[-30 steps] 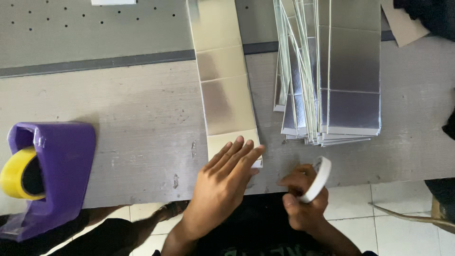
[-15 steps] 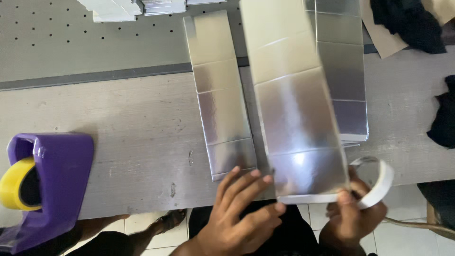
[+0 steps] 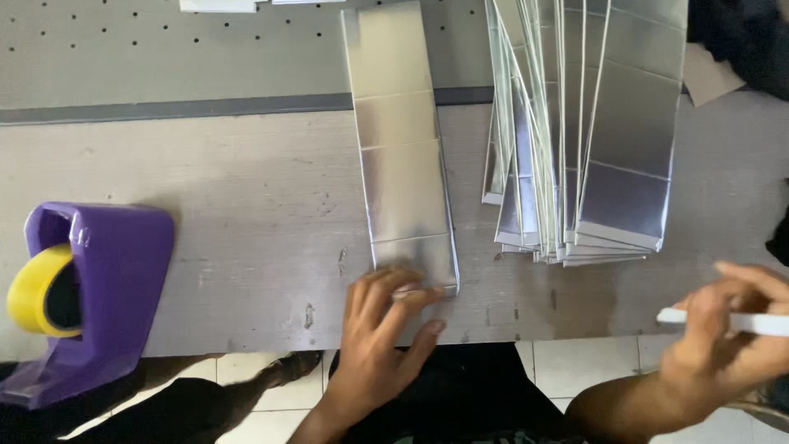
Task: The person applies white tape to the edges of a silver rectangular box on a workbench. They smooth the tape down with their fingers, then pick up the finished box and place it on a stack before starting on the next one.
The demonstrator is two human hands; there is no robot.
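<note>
At the far left of the frame a purple tape dispenser (image 3: 94, 288) with a yellow roll (image 3: 33, 288) sits on the grey tabletop (image 3: 246, 214). At lower centre the left hand (image 3: 382, 333) lies flat, fingers spread, pressing the near end of a long silver folded sheet (image 3: 403, 148). Right of it lies a stack of silver sheets (image 3: 583, 123). At the lower right edge the right hand (image 3: 723, 337) pinches a white tape ring (image 3: 740, 322) edge-on.

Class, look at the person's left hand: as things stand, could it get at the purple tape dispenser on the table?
Probably yes. The left hand lies flat on the silver strip, holding nothing, and only bare table lies between it and the purple tape dispenser.
</note>
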